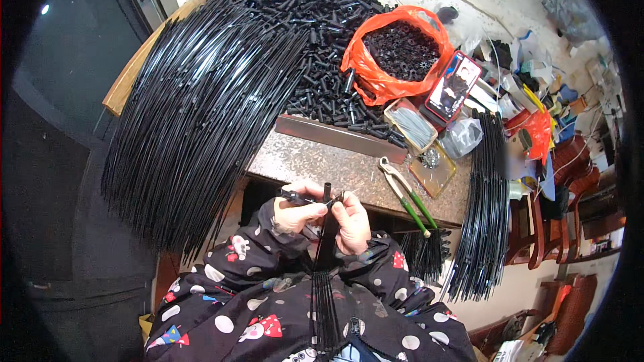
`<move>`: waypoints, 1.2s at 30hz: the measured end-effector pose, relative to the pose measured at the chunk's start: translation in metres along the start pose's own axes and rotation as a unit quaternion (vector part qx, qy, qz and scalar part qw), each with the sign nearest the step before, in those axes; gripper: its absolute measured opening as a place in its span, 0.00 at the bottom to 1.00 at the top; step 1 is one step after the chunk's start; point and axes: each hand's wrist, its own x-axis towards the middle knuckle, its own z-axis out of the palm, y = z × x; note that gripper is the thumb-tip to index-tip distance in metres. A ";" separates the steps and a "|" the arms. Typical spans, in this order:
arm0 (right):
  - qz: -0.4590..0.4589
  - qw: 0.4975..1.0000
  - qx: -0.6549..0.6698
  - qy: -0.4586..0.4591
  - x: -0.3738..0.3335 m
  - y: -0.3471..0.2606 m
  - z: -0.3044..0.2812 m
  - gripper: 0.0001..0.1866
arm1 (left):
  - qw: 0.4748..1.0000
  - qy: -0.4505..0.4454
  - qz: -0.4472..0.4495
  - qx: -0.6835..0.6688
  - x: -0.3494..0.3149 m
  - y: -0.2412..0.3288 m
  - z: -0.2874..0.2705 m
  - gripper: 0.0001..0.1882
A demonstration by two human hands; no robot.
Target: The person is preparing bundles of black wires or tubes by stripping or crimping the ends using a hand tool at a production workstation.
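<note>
Both hands meet in front of the torso, low and near the front edge of the worktop (pixel 295 153). Left hand (pixel 298 214): fingers curled in, closed around dark pieces (pixel 293 196) that poke out on its outer side; thumb lies toward the right hand, its tip just beside a short black tube (pixel 327 192) standing roughly upright between the two hands. Right hand (pixel 352 226): thumb and forefinger drawn together, pinching a small dark part (pixel 339 198) close to that tube (exact contact hard to read, black on black); the other fingers fold toward the palm. Below the hands a narrow bundle of black rods (pixel 323 302) hangs down over the dotted garment (pixel 258 305), spreading slightly toward its lower end. On the worktop: a broad sheaf of long black rods (pixel 201 107) at left, draping over the edge; a heap of short black tubes (pixel 315 80) behind a metal bar (pixel 339 138); an orange-red bag (pixel 365 70), open, filled with small black parts (pixel 402 50). Right of these, a phone (pixel 453 87) with lit screen, a clear box of pale thin pieces (pixel 412 126), a yellowish tray (pixel 439 179) with small metal bits, and pincers with green handles (pixel 419 212) pointing toward the person. Farther right, another sheaf of rods (pixel 484 208) hangs off the edge.
</note>
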 end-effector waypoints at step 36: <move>0.043 0.999 -0.001 -0.021 -0.012 0.001 0.006 0.03 | 0.934 -0.176 0.060 0.304 0.047 0.040 0.006 0.23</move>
